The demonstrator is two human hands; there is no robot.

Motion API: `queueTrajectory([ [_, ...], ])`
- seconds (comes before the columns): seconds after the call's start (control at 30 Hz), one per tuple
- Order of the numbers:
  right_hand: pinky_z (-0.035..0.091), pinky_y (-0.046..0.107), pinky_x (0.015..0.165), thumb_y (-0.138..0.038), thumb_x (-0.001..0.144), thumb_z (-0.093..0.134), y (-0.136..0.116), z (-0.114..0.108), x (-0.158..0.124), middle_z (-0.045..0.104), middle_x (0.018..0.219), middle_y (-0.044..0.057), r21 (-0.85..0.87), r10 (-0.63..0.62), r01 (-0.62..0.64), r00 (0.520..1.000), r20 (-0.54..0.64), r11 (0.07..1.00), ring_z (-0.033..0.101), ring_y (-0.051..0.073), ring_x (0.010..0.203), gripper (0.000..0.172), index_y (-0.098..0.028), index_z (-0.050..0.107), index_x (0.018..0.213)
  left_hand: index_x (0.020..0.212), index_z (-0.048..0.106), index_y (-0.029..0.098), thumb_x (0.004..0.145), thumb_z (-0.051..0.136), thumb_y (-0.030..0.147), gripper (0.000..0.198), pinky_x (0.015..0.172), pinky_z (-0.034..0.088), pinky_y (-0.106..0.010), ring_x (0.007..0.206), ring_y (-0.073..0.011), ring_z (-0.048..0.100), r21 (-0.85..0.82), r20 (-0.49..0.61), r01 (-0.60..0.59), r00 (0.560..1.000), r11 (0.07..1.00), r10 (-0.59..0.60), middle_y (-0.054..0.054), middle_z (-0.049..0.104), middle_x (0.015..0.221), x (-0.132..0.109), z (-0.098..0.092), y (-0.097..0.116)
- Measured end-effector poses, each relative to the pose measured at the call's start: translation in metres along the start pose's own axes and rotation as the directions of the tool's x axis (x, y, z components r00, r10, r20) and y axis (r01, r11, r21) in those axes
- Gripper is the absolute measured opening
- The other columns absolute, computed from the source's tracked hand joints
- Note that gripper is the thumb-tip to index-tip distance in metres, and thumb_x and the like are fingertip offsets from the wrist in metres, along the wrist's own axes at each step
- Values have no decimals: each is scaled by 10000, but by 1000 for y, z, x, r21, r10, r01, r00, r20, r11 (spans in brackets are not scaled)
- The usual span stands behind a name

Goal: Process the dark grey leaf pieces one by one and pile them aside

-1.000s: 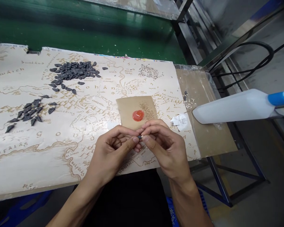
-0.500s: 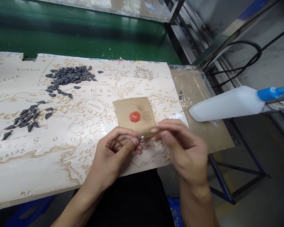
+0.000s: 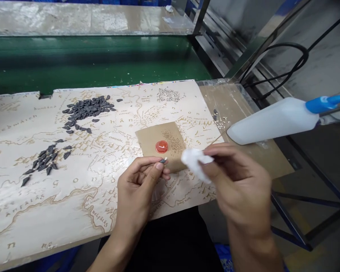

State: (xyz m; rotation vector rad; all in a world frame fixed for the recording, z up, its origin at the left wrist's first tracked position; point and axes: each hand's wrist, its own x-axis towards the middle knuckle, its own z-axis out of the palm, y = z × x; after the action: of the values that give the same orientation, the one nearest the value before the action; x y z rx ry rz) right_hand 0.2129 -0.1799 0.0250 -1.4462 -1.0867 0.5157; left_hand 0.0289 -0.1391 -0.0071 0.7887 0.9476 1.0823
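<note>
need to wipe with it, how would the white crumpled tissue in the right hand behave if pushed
Probably floppy: the white crumpled tissue hangs in loose folds from the right hand. Likely very light, since fingertips alone pinch it. It should squash rather than roll.

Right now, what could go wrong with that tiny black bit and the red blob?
The tiny dark piece is only pinched at the fingertips of the left hand, so it might slip and drop. The white tissue in the right hand hangs close to the red blob on the brown card and could smear it.
</note>
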Motion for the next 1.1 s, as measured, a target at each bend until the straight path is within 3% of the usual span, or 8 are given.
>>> queueTrajectory([
  [0.07,698,309,734,-237,961,933,-20,22,-7,837,983,17,196,127,-146,986,106,970,808,200,849,123,-306,854,1025,1088,890,259,1007,924,303,98,856,689,-270,894,-165,822,77,-52,-91,994,993,95,-29,883,1015,-4,7,0],
  [0.17,710,261,752,-198,860,1017,-25,44,-11,860,936,-7,358,221,-260,964,148,897,826,177,821,251,-293,832,1000,1056,885,268,1021,905,315,62,900,693,-301,995,-200,838,175,-66,-175,980,969,189,-37,884,1102,-9,12,1],
  [0.37,628,162,620,-162,836,1023,-10,49,-12,827,796,-42,469,301,-411,907,295,781,769,119,683,286,-278,828,1009,1058,872,261,1019,910,383,134,864,686,-299,949,-202,837,158,-86,-159,981,974,174,-38,884,1083,-11,5,-9],
  [0.53,666,184,678,-190,832,1033,-5,44,-10,867,920,-8,454,294,-388,918,264,802,818,137,765,222,-255,850,938,1062,889,253,977,956,355,150,857,681,-258,929,-180,841,72,-108,-162,980,984,169,-39,888,1042,-9,2,-15],
  [0.67,650,182,665,-217,852,1030,5,36,-8,843,837,-13,414,329,-368,930,166,832,797,131,732,205,-255,856,952,1092,899,243,989,944,373,172,789,662,-227,841,-152,816,70,-118,-203,971,977,210,-41,870,944,-3,0,-16],
  [0.8,638,186,624,-223,895,1002,1,38,-11,836,846,-19,440,306,-331,943,129,835,769,118,683,174,-264,844,957,1081,906,242,966,964,407,210,805,666,-234,819,-143,796,15,-113,-113,987,994,113,-43,861,928,-1,0,-16],
  [0.97,642,184,601,-168,803,1051,-17,51,-13,811,799,-37,435,283,-324,946,158,840,776,120,646,275,-248,796,867,1037,905,238,937,984,405,210,798,680,-285,831,-182,803,-60,-88,-53,995,997,47,-50,845,920,-7,9,-14],
  [1.1,637,205,588,-210,828,1038,-13,51,-12,820,840,-10,368,276,-301,954,119,880,767,127,649,270,-234,771,858,1008,918,243,894,1019,396,216,789,651,-219,781,-128,753,-149,-144,-68,988,986,46,-31,827,875,-5,11,-8],
])
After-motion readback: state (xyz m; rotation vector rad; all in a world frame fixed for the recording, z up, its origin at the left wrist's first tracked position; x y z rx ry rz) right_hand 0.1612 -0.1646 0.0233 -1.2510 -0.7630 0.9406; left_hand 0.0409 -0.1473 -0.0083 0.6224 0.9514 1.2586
